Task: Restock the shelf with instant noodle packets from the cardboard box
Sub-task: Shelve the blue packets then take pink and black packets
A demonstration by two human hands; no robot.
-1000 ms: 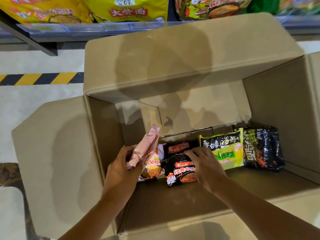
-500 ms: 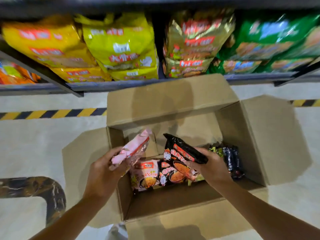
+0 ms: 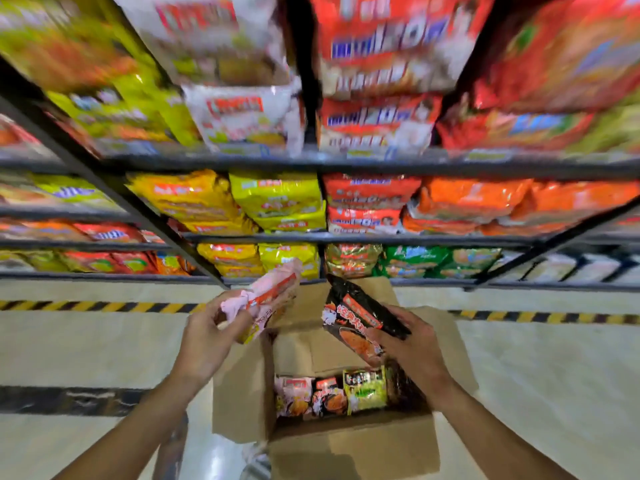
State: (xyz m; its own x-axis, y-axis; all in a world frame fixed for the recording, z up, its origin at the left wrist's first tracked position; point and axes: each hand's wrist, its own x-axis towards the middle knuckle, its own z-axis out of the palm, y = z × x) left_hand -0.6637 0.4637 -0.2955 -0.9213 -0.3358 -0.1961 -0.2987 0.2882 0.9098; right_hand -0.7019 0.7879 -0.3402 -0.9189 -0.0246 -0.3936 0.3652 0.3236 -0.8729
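Left hand [image 3: 204,337]: you grip a pink noodle packet [image 3: 266,299], fingers curled round its crinkled lower end.
Right hand [image 3: 412,341]: you pinch a black noodle packet [image 3: 356,320] by its side edge, its glossy film tilted toward the shelf.
Change: a second ago both hands were down inside the cardboard box [image 3: 349,441]; now both packets are lifted clear above it and the view has swung up to the shelf [image 3: 346,161].
Meaning: the picking step looks finished; placing comes next.
Remaining stock: four flat packets lie side by side on the box bottom, among them a green one [image 3: 365,389].
Materials: matt corrugated flaps, shiny soft wrappers, dark metal shelf rails; the upper tiers are blurred.
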